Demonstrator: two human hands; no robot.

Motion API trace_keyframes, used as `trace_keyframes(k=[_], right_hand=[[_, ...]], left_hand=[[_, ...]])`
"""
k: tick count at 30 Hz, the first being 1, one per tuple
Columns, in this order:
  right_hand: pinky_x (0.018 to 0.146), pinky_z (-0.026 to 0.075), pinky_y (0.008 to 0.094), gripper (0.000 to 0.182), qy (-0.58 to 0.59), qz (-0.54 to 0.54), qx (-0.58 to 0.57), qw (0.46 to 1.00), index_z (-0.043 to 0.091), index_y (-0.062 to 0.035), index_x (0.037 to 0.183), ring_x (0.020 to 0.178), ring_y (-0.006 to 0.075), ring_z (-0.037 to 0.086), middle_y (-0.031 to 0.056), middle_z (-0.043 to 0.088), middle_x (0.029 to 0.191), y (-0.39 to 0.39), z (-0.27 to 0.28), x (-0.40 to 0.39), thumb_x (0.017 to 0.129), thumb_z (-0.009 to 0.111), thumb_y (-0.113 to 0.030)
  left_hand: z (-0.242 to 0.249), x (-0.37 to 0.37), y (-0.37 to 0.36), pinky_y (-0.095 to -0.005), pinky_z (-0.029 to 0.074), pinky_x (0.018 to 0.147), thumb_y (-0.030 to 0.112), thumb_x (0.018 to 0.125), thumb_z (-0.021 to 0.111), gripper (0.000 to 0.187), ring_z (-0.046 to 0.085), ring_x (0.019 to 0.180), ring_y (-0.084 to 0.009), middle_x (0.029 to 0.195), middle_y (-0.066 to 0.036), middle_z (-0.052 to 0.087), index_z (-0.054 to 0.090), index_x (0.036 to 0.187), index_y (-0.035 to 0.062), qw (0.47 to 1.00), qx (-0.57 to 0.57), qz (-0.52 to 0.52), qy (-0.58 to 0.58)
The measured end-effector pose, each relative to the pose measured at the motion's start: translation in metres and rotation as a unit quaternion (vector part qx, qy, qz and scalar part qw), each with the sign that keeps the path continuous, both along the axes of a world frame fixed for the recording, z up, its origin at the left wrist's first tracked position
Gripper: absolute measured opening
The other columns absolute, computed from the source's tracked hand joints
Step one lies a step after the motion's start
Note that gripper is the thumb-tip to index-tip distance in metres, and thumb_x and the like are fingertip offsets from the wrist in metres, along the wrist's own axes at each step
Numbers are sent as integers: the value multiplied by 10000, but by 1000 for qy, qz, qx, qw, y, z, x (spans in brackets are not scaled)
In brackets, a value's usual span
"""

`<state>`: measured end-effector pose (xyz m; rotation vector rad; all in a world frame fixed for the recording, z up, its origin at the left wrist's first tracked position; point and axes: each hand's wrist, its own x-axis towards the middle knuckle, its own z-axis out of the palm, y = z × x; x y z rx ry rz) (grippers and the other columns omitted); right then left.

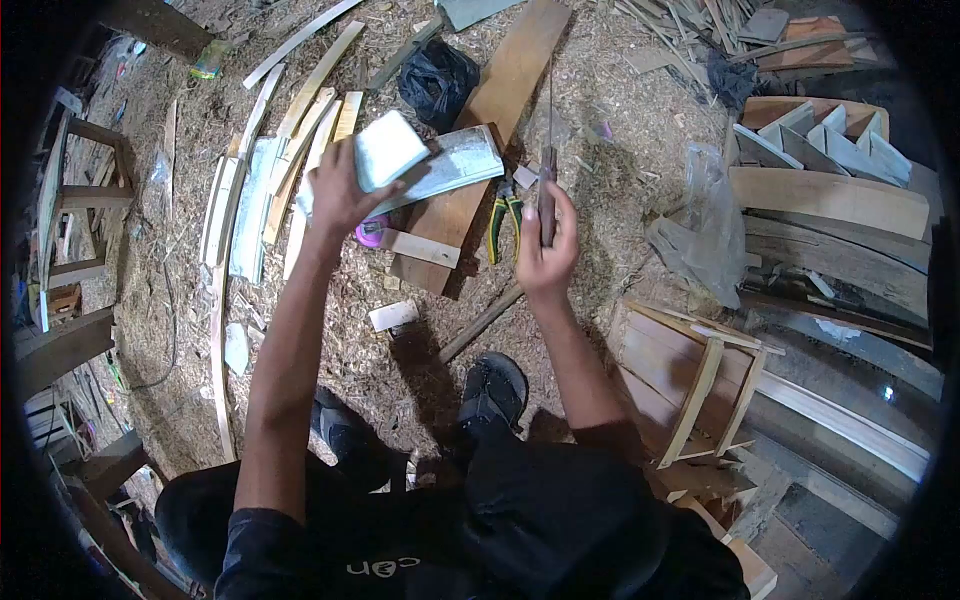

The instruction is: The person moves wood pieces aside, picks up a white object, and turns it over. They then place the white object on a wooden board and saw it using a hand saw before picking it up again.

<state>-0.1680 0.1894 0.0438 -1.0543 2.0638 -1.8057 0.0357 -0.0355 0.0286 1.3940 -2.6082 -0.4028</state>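
Note:
My left hand (345, 190) is closed on the left edge of a white block (388, 150), its thumb along the near side. Beneath and beside the block, a pale painted board (455, 165) lies across a brown plank (515, 70). In my right hand (550, 245) is a long thin-bladed tool (547, 190) with a dark brown handle, its blade pointing away from me and seen nearly edge-on. Pliers (497, 228) with yellow and black handles lie just left of that hand. A purple round object (372, 232) sits below my left hand, near a short wood strip (420, 247).
Curved wood strips (300, 130) lie to the left. A black plastic bag (438, 82) rests beyond the block. To the right are a clear plastic bag (700, 230), a wooden frame (690, 380) and stacked boards (830, 200). Shavings cover the ground.

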Motion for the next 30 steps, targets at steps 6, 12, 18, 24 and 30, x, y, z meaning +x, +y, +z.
trace_keyframes(k=[6,12,18,24,30], right_hand=[[740,535,470,244,154,19,120,981,638,-94,1168,924,411,676,206,703,994,-57,-18,-23,944,661,-188],[823,518,508,448,214,80,221,948,508,-59,1328,1063,463,612,286,561,1264,-76,-49,-27,909,656,-116],[921,524,425,485,50,-45,58,996,448,37,1384,1092,354,662,269,622,1223,-41,-12,-2,945,618,-78],[656,521,330,468,-110,5,156,982,509,20,1386,759,170,683,143,701,948,36,1,17,992,589,-220],[681,511,297,420,-115,11,113,987,602,34,1277,776,108,626,60,677,880,60,3,70,999,607,-280]], left_hand=[[8,59,-10,-589,376,977,664,690,800,1107,491,1277,-368,1372,-215,498,367,1491,35,994,-37,73,-72],[-6,48,-1,-678,228,1130,588,766,780,1002,316,1439,-424,1518,-265,326,353,1504,61,998,-66,1,14],[-33,-64,27,-628,148,1181,857,688,610,1196,336,1447,-364,1515,-226,396,302,1544,80,996,-13,-80,-36],[-36,-52,42,-580,206,1154,879,650,610,1239,409,1375,-361,1459,-202,459,350,1518,34,989,11,-147,-13],[-25,-51,47,-554,237,1145,883,649,609,1216,434,1340,-371,1426,-200,483,371,1517,66,989,25,-141,-27]])
